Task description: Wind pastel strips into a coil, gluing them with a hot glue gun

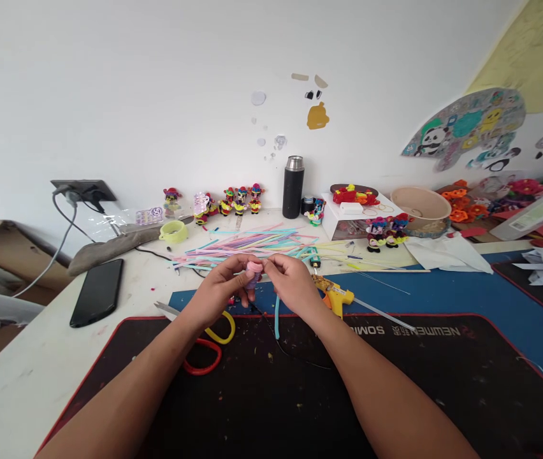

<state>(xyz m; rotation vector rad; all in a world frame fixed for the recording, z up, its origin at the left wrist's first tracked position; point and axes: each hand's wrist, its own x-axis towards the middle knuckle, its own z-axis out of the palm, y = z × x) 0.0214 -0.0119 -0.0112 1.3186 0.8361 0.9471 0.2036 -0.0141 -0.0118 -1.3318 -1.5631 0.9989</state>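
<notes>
My left hand (226, 285) is closed around a small pink and lilac fuzzy figure piece (253, 271), which looks made of pipe cleaner. Against its right side, the thumb and forefinger of my right hand (288, 280) are pinched together. A light blue pipe cleaner (277, 319) hangs down from under my right hand; its upper end is hidden by the fingers. Scissors (221, 331) with red and yellow handles lie partly under my left forearm. Just right of my right hand rests a yellow hot glue gun (336, 296) with a clear glue stick in it.
Pastel pipe cleaners (247, 248) lie in a heap behind my hands. A black flask (293, 188) and several small fuzzy figures (240, 201) stand along the wall. A phone (97, 293) lies left, a beige bowl (419, 203) stands right. A black mat (252, 408) covers the front.
</notes>
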